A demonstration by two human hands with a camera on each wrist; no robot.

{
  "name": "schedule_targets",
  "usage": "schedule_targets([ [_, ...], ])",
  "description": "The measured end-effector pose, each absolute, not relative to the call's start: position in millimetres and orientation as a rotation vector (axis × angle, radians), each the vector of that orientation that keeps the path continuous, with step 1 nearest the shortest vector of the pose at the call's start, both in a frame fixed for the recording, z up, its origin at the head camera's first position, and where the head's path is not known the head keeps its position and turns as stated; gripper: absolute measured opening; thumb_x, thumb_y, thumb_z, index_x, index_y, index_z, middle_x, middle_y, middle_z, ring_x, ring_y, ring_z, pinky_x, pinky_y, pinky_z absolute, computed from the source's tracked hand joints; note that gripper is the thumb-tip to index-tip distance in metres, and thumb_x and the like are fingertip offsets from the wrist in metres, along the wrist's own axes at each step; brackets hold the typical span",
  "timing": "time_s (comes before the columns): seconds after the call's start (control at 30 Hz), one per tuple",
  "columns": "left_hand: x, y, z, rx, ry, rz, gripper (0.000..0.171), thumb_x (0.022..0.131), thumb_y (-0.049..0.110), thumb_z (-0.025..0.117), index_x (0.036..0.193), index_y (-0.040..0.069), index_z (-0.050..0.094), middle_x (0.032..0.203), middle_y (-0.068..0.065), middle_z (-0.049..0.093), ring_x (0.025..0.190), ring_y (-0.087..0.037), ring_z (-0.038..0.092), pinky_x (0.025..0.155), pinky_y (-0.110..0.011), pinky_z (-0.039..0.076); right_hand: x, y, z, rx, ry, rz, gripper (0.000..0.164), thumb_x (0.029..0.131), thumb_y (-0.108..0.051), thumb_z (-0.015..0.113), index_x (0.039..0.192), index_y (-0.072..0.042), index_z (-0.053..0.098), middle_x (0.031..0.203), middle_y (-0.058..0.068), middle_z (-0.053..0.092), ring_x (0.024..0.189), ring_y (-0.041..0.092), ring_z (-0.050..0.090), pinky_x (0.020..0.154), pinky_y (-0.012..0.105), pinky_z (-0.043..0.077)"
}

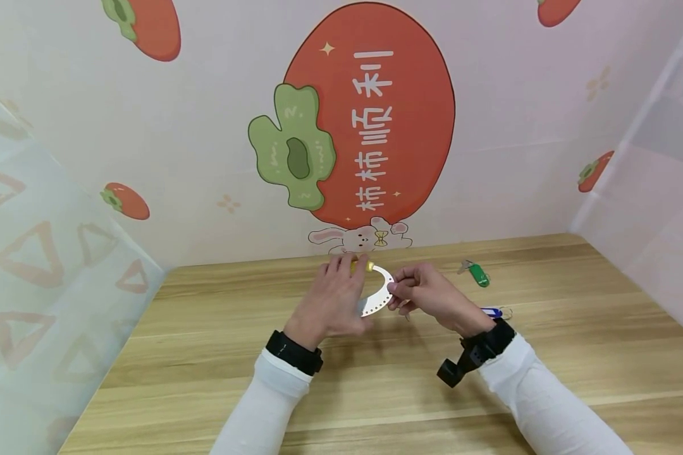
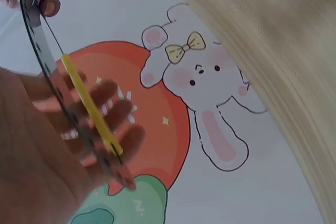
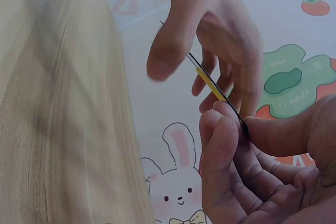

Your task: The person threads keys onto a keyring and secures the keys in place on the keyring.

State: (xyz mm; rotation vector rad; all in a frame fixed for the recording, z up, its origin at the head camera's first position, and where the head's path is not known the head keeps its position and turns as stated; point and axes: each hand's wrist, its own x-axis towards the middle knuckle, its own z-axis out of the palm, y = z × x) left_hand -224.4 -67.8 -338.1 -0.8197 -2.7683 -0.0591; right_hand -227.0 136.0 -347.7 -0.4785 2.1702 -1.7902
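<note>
A silver crescent-shaped key holder plate [image 1: 379, 299] with a row of small holes and a yellow grip [image 2: 90, 100] is raised between the two hands. My right hand [image 1: 427, 294] pinches the plate's rim between thumb and fingertips, seen close up in the right wrist view. My left hand [image 1: 336, 297] stands around the other side, its thumb well apart from its loosely spread fingers; in the left wrist view the grip crosses in front of those fingers. A small metal piece [image 1: 408, 317] shows just below the right hand's fingers.
On the wood-grain table [image 1: 216, 366], a green key tag [image 1: 479, 275] with a key [image 1: 464, 265] lies right of the right hand. A blue key tag [image 1: 492, 312] with a ring lies behind the right wrist, partly hidden. A patterned cloth wall [image 1: 222, 145] rises at the back.
</note>
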Motion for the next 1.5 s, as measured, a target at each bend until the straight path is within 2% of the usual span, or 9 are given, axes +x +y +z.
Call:
schedule_targets([
  [0.23,-224,-68,-339,-0.735,-2.79,-0.04,0.103,0.06,0.052,0.066,0.143,0.009,0.023,0.132,-0.016,0.04,0.119,-0.033,0.041,0.095,-0.046,0.033,-226,134,-347,-0.493,2.175,-1.772,0.023,0.091,-0.015,0.054,0.101,0.007,0.055,0.086,0.019,0.062,0.08,0.031,0.062,0.07,0.039,0.05],
  [0.53,-223,-70,-339,-0.711,-2.812,-0.067,0.096,0.058,0.047,0.068,0.138,0.008,0.032,0.129,-0.015,0.041,0.114,-0.03,0.042,0.093,-0.044,0.037,-224,134,-346,-0.485,2.173,-1.74,0.025,0.091,-0.016,0.054,0.103,0.006,0.055,0.088,0.018,0.062,0.08,0.029,0.062,0.071,0.04,0.049],
  [0.83,-221,-71,-338,-0.725,-2.805,-0.072,0.093,0.059,0.049,0.068,0.136,0.009,0.034,0.126,-0.013,0.043,0.113,-0.029,0.042,0.092,-0.043,0.037,-225,135,-345,-0.496,2.191,-1.681,0.027,0.089,-0.021,0.058,0.098,0.004,0.056,0.085,0.018,0.062,0.082,0.036,0.061,0.073,0.047,0.048],
  [1.17,-223,-75,-336,-0.716,-2.805,-0.086,0.094,0.057,0.051,0.068,0.135,0.01,0.035,0.126,-0.014,0.043,0.113,-0.029,0.043,0.093,-0.042,0.037,-226,138,-342,-0.508,2.172,-1.621,0.029,0.087,-0.026,0.06,0.097,0.001,0.059,0.088,0.019,0.063,0.079,0.03,0.06,0.073,0.049,0.047],
  [1.4,-224,-80,-332,-0.701,-2.811,-0.103,0.098,0.056,0.052,0.071,0.136,0.01,0.033,0.127,-0.013,0.041,0.11,-0.029,0.043,0.091,-0.042,0.038,-226,142,-342,-0.558,2.17,-1.581,0.026,0.088,-0.025,0.059,0.097,-0.001,0.06,0.089,0.019,0.062,0.086,0.041,0.057,0.074,0.048,0.047],
  [1.5,-225,-83,-331,-0.691,-2.817,-0.111,0.098,0.056,0.05,0.071,0.136,0.01,0.033,0.126,-0.012,0.041,0.109,-0.029,0.043,0.09,-0.042,0.038,-226,144,-341,-0.57,2.174,-1.555,0.026,0.088,-0.026,0.059,0.097,-0.002,0.06,0.09,0.018,0.063,0.088,0.041,0.058,0.074,0.047,0.047],
])
